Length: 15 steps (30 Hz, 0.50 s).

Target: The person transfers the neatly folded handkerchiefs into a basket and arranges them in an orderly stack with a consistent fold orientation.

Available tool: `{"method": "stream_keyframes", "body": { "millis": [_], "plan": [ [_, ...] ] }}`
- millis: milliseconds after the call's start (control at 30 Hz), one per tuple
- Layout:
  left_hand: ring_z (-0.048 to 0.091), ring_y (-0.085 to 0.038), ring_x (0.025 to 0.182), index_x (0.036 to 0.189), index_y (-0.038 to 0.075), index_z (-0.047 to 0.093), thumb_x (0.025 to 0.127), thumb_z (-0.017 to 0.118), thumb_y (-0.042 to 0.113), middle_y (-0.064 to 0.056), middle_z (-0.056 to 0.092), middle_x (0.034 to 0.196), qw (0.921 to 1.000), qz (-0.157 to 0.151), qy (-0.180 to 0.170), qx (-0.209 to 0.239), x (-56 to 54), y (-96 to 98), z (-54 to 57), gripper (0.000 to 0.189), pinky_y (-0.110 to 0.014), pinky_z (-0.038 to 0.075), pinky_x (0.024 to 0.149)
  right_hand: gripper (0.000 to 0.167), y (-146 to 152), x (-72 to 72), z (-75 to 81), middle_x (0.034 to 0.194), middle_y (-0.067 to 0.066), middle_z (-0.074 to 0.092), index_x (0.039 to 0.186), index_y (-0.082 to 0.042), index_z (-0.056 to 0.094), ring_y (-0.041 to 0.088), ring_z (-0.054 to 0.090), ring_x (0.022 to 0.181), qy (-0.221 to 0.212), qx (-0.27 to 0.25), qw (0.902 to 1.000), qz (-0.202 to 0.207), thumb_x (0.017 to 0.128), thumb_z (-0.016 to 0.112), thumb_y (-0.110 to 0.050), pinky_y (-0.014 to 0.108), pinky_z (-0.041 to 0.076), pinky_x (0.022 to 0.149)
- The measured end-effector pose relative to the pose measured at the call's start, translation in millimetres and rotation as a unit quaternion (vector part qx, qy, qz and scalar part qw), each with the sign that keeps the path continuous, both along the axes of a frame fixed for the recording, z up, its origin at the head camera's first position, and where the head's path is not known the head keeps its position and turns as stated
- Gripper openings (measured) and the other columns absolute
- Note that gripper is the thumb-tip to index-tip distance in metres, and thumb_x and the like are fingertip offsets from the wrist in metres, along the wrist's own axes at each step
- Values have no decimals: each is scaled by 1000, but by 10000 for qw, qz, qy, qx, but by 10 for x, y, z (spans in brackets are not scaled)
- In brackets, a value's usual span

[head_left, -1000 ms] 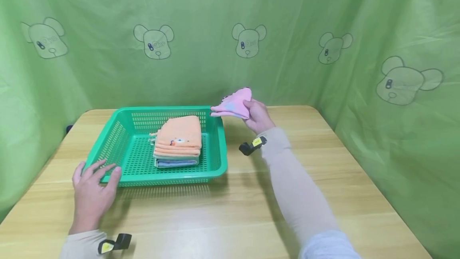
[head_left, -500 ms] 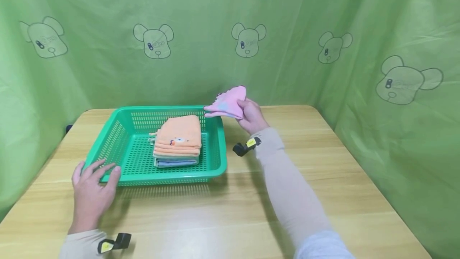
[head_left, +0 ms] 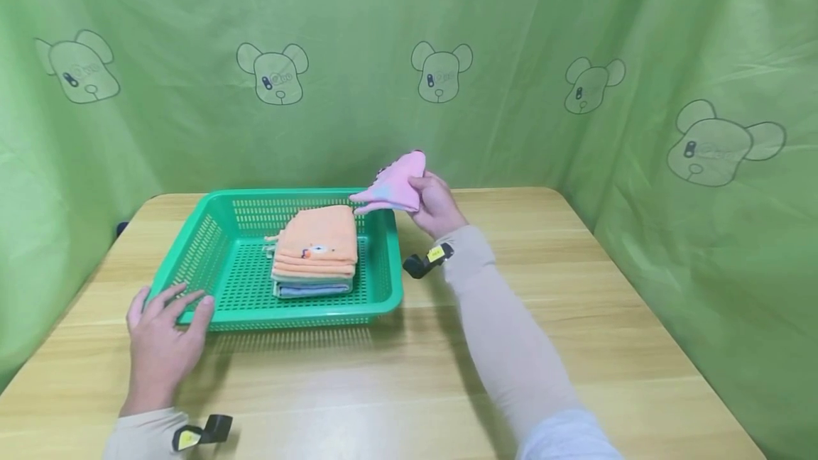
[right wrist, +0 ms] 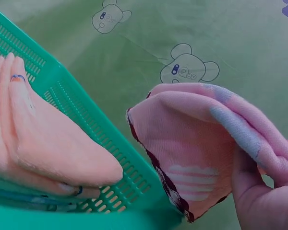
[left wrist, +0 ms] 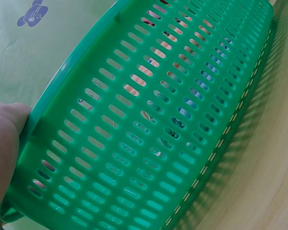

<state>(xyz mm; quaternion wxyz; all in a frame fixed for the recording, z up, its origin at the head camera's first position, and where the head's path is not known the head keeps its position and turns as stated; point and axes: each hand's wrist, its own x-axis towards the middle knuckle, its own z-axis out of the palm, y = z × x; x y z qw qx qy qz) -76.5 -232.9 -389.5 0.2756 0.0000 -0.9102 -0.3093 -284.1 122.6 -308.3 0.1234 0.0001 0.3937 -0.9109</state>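
My right hand (head_left: 438, 206) pinches a folded pink knit cloth (head_left: 397, 183) with a dark stitched edge, thumb on its near side. The cloth overlaps the right rear corner of a green plastic basket (head_left: 300, 316) in the head view. From the right wrist, the cloth (right wrist: 182, 129) shows pale blue and white patches and droops away from the fingers. Inside the basket lies a stack of folded towels (head_left: 319, 236), peach on top and blue at the bottom. My left hand (head_left: 167, 338) rests on the basket's front left corner, fingers spread over the rim.
The basket stands on a light wooden table (head_left: 396, 396). A green curtain (head_left: 358, 13) printed with bear heads hangs behind the table and along its sides. Black camera mounts sit on both wrists, the right mount (head_left: 428, 260) close to the basket's right side.
My right hand has moved left with the pink cloth, from beside the basket's right rear corner to over its rim. The left hand and the towel stack have stayed in place.
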Motion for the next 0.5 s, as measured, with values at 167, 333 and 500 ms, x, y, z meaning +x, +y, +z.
{"method": "stream_keyframes", "body": {
  "millis": [167,333,500],
  "plan": [
    [43,-48,120,109,-8,65,96,54,28,-34,55,123,10000,0,41,-2,-1,0,1,40,-49,2,116,53,-71,20,2,152,20,31,151,0,20,32,34,138,-8,-81,9999,142,100,34,3,38,37,108],
    [43,-48,120,109,-8,65,96,54,28,-34,54,123,10000,-9,43,13,-4,0,2,40,-49,2,116,53,-133,38,0,152,20,29,151,-2,18,32,31,139,-5,-305,9991,288,100,33,3,40,32,111],
    [41,-48,122,110,-8,65,96,55,28,-34,54,124,10000,-4,19,43,-2,1,6,39,-49,1,116,52,-200,41,-14,151,19,32,150,-3,20,32,33,138,-132,-353,9989,288,100,34,2,42,33,111]
  ]
}}
